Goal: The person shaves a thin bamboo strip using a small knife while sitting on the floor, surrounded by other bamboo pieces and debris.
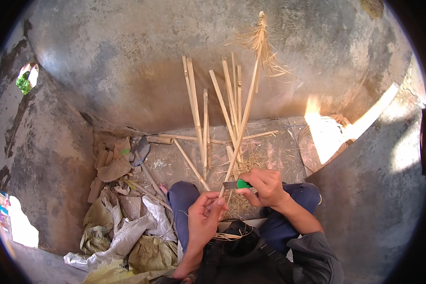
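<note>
A long split bamboo strip (245,122) runs from my lap up to the far wall, its upper end frayed into a tuft of curled shavings (264,45). My left hand (207,215) pinches the strip's near end between thumb and fingers. In my right hand (263,188) is a knife (243,183) with a green handle, its short dark blade lying across the strip just above my left fingers. Thin bamboo slivers (229,235) rest on my lap below the left hand.
Several bamboo pieces (194,102) lean against the stained concrete wall (142,57). Shavings (251,161) litter the floor between my knees and the wall. Crumpled sacks (123,236) and bamboo offcuts (110,163) lie at the left. Sunlight falls on a round woven item (310,146) at the right.
</note>
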`<state>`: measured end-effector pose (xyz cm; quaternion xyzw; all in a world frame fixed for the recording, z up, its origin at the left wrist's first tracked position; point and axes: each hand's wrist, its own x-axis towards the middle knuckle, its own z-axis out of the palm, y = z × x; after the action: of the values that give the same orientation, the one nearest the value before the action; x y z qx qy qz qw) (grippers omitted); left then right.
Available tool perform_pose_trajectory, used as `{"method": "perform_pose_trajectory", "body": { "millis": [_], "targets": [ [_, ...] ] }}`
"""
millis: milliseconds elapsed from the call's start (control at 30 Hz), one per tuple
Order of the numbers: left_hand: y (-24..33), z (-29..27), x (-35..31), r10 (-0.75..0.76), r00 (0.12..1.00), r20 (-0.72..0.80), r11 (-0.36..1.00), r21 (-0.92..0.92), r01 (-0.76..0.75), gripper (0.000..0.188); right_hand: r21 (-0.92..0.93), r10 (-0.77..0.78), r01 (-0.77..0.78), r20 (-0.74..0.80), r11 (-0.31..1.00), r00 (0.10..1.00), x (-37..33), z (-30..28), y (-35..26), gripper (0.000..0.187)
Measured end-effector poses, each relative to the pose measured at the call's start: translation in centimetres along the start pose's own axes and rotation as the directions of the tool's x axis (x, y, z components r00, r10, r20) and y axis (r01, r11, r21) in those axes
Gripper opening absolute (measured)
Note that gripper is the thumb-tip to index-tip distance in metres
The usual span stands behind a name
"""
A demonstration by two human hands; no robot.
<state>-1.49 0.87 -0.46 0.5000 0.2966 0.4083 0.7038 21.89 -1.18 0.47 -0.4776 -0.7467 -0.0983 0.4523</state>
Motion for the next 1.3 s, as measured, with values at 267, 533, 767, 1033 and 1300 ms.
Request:
{"method": "perform_pose_trajectory", "body": {
  "millis": [267,533,767,1033,1300],
  "targets": [
    [0.1,0.9,0.2,0.093,0.994,-0.049,0.992,0.087,-0.089,0.012,-0.005,0.017,-0.016,0.087,1.0,0.996,0.0,0.7,-1.8,0.03],
    [0.0,1.1,0.4,0.112,0.989,-0.097,0.981,0.167,-0.095,0.011,-0.087,0.055,-0.047,0.083,0.995,0.995,0.4,0.4,-1.9,0.029],
    [-0.1,0.9,-0.1,0.07,0.993,-0.094,0.98,0.194,-0.051,0.012,-0.157,0.137,-0.139,-0.028,0.978,0.99,0.6,-0.3,-0.2,0.024],
    [-1.6,-1.3,-3.1,-0.095,0.994,-0.053,0.971,0.217,0.104,0.012,-0.196,0.308,-0.358,-0.245,0.913,0.919,2.0,-3.6,5.1,0.023],
    [-1.9,-3.9,-6.1,-0.182,0.983,0.002,0.951,0.256,0.176,0.014,-0.217,0.479,-0.59,-0.402,0.778,0.78,1.8,-7.4,11.0,0.031]
  ]
}}
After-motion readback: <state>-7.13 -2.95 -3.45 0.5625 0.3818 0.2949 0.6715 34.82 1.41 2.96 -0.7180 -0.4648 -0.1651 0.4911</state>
